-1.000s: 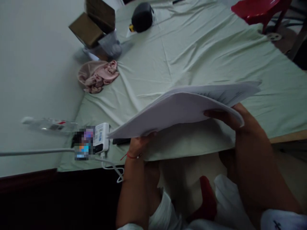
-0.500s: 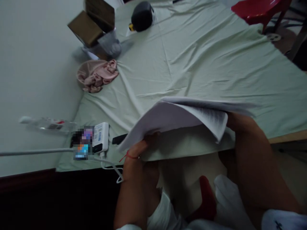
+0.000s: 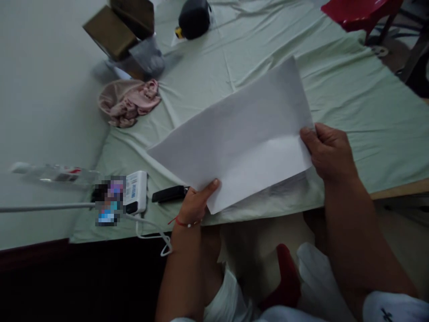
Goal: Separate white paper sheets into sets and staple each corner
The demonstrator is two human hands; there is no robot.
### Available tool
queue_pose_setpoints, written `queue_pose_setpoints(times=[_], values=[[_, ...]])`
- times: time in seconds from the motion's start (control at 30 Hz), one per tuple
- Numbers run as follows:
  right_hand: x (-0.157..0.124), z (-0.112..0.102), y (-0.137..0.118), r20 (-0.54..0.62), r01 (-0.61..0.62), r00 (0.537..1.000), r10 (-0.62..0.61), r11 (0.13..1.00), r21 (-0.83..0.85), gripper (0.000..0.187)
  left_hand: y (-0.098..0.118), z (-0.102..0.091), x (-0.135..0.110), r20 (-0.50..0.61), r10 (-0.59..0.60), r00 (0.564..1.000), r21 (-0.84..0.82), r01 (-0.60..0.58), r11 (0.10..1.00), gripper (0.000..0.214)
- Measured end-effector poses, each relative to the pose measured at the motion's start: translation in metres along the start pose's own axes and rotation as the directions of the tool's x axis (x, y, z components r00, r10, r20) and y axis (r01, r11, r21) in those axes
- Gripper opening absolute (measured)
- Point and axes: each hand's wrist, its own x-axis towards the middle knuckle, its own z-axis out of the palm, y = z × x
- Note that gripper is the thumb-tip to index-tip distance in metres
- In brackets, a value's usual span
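A white sheet of paper, blank on the side facing me, spreads tilted above the green cloth. I cannot tell if it is one sheet or a few together. My left hand pinches its lower left part, thumb on top and fingers hidden underneath; a red string bracelet circles that wrist. At the right edge my right hand grips the paper between thumb and curled fingers. Just left of my left hand lies a black, narrow object.
On the left are a white power bank with a cable, a blurred-out item and a clear plastic bottle. Farther back are pink fabric, a cardboard box and a black case. A red chair stands at the far right.
The paper was bent, with a printed page curling over near my right hand; now it lies spread flatter with a blank face up. My right hand has come into fuller view.
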Motion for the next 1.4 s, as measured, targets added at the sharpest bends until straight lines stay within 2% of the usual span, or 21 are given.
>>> queue_pose_setpoints(times=[0.1,0.2,0.27,0.37,0.57,0.63,0.77,0.87,0.93,1.0,1.1,1.2,1.3,1.4], values=[[0.0,-0.002,0.0,-0.023,0.009,1.0,-0.01,0.999,-0.046,0.039,0.003,0.007,-0.002,-0.04,0.032,0.999,-0.053,-0.034,0.998,0.059],[0.0,-0.004,0.001,0.011,-0.028,1.0,0.028,0.999,-0.024,0.033,0.004,0.007,-0.001,-0.037,0.095,0.995,-0.056,-0.097,0.994,0.05],[-0.001,-0.004,0.001,0.091,-0.093,0.992,0.087,0.994,0.058,0.024,0.002,0.002,0.002,-0.03,0.145,0.989,-0.035,-0.146,0.989,0.053],[-0.003,-0.005,0.0,0.202,-0.211,0.963,0.178,0.965,0.157,0.024,-0.001,-0.005,0.005,-0.017,0.207,0.978,-0.01,-0.208,0.978,0.059],[-0.003,-0.008,0.004,0.198,-0.218,0.963,0.183,0.961,0.173,0.021,0.002,-0.004,0.005,0.044,0.26,0.965,-0.041,-0.258,0.965,0.074],[-0.003,-0.009,0.003,0.257,-0.277,0.939,0.23,0.946,0.167,0.025,0.003,-0.004,0.004,0.054,0.253,0.966,-0.038,-0.251,0.967,0.073],[-0.003,-0.01,0.001,0.366,-0.38,0.868,0.337,0.924,0.05,0.031,0.005,-0.005,0.003,0.062,0.224,0.973,-0.061,-0.221,0.973,0.074],[-0.003,-0.009,0.003,0.327,-0.345,0.888,0.322,0.939,0.013,0.032,0.005,-0.003,0.005,0.051,0.204,0.978,-0.065,-0.201,0.977,0.068],[-0.001,-0.008,0.005,0.286,-0.284,0.918,0.275,0.959,-0.009,0.033,0.004,-0.003,0.006,0.039,0.232,0.972,-0.031,-0.231,0.972,0.06],[0.0,-0.008,0.006,0.28,-0.253,0.926,0.253,0.967,-0.039,0.033,0.003,-0.005,0.008,0.057,0.278,0.959,0.034,-0.28,0.959,0.051],[-0.002,-0.008,0.001,0.343,-0.302,0.885,0.315,0.949,-0.093,0.032,0.003,-0.011,0.01,0.116,0.293,0.949,0.124,-0.306,0.944,0.041],[-0.005,-0.007,-0.006,0.366,-0.348,0.857,0.363,0.931,-0.107,0.028,0.006,-0.015,0.008,0.122,0.287,0.95,0.113,-0.301,0.947,0.039],[-0.006,-0.003,-0.009,0.265,-0.328,0.908,0.325,0.944,-0.035,0.026,0.012,-0.013,0.003,0.14,0.204,0.969,0.042,-0.211,0.976,0.046],[-0.005,0.001,-0.007,0.137,-0.294,0.95,0.279,0.951,0.098,0.028,0.018,-0.011,-0.001,0.281,0.087,0.956,0.065,-0.11,0.992,0.051]])
